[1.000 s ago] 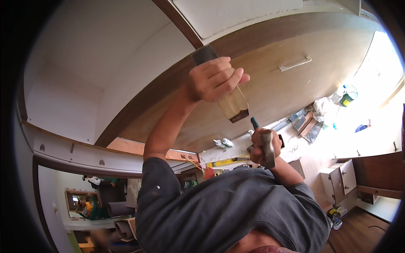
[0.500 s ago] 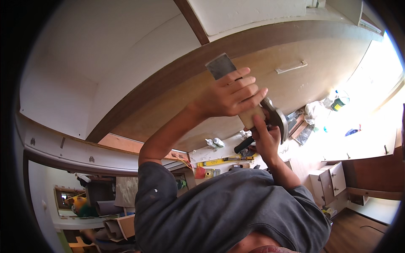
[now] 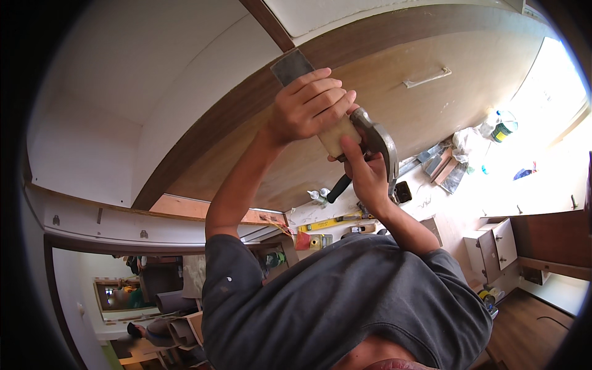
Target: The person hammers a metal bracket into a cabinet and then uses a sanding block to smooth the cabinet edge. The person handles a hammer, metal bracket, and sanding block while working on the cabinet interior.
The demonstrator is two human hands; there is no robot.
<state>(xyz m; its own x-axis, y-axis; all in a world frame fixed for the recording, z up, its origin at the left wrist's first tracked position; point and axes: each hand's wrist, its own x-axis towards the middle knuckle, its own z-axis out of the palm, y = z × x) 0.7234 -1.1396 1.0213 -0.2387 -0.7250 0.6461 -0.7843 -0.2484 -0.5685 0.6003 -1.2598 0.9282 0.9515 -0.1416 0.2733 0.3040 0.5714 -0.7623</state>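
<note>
My left hand (image 3: 306,110) is closed around a flat, scraper-like piece. Its grey, blade-like end (image 3: 292,66) sticks out above my fingers, in front of or against the dark brown strip; contact cannot be judged. The pale tan block end (image 3: 337,137) shows below them. My right hand (image 3: 369,180) is closed on a claw hammer (image 3: 387,148) close to its curved metal head, and its thumb presses on the tan block end. The hammer's dark handle (image 3: 338,189) slants down to the left. My palms hide how the two pieces are gripped.
A brown-edged wooden panel (image 3: 259,154) with a pale handle (image 3: 427,78) spans the space beyond my hands. Below lie a yellow spirit level (image 3: 325,226), white bottles (image 3: 319,195) and a small drawer unit (image 3: 493,246). A bucket (image 3: 505,126) stands far right. Another person (image 3: 159,333) is at lower left.
Both hands, with the hammer and the flat piece, have moved up and left, bringing the grey end near the brown strip's upper edge. More of the hammer's handle shows. The view has shifted slightly.
</note>
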